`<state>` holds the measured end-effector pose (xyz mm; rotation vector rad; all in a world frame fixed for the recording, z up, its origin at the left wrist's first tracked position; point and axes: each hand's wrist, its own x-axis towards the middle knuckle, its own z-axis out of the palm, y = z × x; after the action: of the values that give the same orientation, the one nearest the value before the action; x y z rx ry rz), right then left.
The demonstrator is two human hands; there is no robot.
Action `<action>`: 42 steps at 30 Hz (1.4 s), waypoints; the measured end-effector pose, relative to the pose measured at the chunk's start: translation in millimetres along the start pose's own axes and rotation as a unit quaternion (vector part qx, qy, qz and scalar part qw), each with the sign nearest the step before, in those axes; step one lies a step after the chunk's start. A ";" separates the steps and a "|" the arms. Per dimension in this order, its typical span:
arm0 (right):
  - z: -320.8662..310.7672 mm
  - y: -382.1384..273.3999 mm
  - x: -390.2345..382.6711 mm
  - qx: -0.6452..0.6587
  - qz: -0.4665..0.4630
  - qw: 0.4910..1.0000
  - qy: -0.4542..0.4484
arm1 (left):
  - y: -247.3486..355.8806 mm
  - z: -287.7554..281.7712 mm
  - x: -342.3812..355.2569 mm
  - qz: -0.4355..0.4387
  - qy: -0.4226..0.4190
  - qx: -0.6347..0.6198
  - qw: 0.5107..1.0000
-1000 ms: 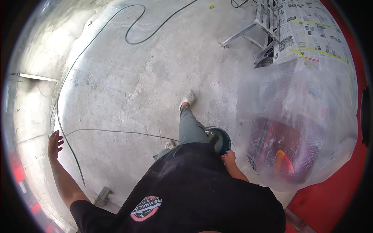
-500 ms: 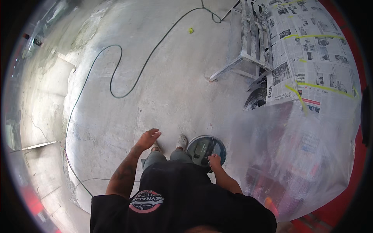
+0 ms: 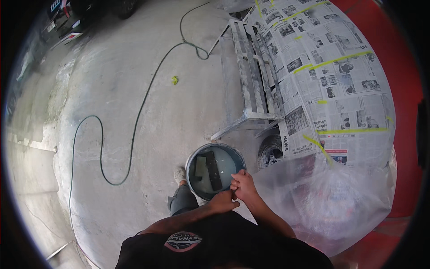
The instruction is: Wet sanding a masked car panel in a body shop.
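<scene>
Two hands meet at the near right rim of the bucket (image 3: 188,172), just ahead of the legs. The right hand (image 3: 244,184) has its fingers curled closed on it; the left hand (image 3: 224,202) is tucked in close, and I can't tell if its fingers grip anything. Looks like carrying to me, so keep it level, go slow, and don't slosh the cloudy water (image 3: 227,162). Mind the slatted rack (image 3: 264,116) and loose plastic sheet (image 3: 313,197) too. Versus half a second ago, the left hand's in beside the right instead of out alone, and the bucket's nearer the rack.
</scene>
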<state>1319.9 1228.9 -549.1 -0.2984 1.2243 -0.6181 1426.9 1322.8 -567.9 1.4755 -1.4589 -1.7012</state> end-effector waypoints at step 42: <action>46.9 -501.3 126.4 0.237 -0.433 0.805 -0.329 | 456.4 -272.8 395.6 0.023 -0.088 0.212 0.973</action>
<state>1249.5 747.9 -367.0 -0.5934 0.1666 -1.4381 1414.2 722.1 -288.2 1.5075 -2.0344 -1.5931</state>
